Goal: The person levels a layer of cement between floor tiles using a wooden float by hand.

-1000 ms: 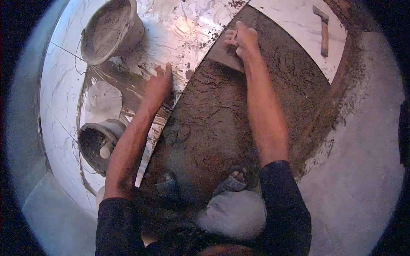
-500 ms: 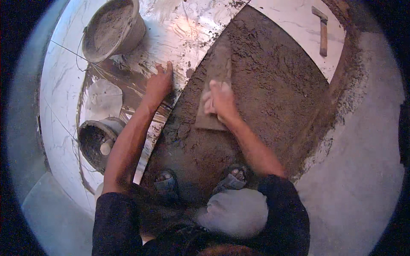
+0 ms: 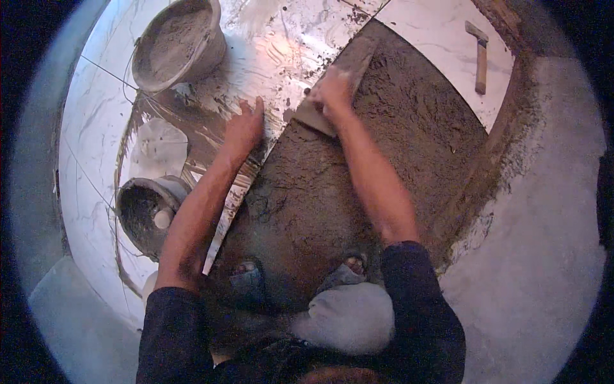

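Observation:
My right hand [image 3: 334,91] grips a long, mortar-coated float [image 3: 314,119] by its top. The float lies aslant on the dark mortar bed [image 3: 409,137], along the edge of the marble-patterned tiles [image 3: 281,48]. Its far end reaches up towards the corner where the tiles meet. On the left, my left hand [image 3: 245,130] leans on the smeared tile, fingers apart and holding nothing. The mortar just behind the float looks fairly smooth, while the right part of the bed is rougher.
A large bucket of grey powder [image 3: 217,54] stands at the far left. Nearer is a smaller bucket [image 3: 134,221] with a pale rounded thing inside. A hammer [image 3: 481,61] lies on the far right tile. My sandalled feet [image 3: 248,281] are at the bed's near side.
My right hand has pushed the float away from me and slightly left, turning it to line up with the tile edge. My left hand has stayed nearly in place.

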The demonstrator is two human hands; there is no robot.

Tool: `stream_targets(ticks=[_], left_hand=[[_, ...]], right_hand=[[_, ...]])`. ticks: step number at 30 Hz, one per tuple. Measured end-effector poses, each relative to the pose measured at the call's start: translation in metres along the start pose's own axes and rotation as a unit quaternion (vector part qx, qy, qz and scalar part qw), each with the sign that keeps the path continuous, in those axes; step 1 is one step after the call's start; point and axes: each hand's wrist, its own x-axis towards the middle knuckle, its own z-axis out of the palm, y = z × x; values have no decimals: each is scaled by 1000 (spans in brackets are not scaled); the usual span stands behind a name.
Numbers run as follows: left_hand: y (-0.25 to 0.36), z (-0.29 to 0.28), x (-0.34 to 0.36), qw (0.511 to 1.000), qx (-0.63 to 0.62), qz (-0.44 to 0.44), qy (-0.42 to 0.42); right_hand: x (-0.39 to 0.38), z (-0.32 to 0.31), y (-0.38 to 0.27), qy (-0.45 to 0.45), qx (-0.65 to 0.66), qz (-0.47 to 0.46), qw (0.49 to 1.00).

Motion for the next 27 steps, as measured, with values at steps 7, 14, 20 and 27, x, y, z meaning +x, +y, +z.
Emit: stream_targets(ticks=[7,14,20,27], left_hand=[[-34,21,-10,997,46,12,65],[-30,18,-12,996,81,-7,36],[-27,22,-7,994,24,11,101],[-19,1,-11,999,11,-10,52]], right_hand=[[-6,27,-58,82,96,58,990],[-25,30,-42,110,112,127,979],[-5,15,-67,35,135,77,987],[-160,48,-37,0,156,230,961]])
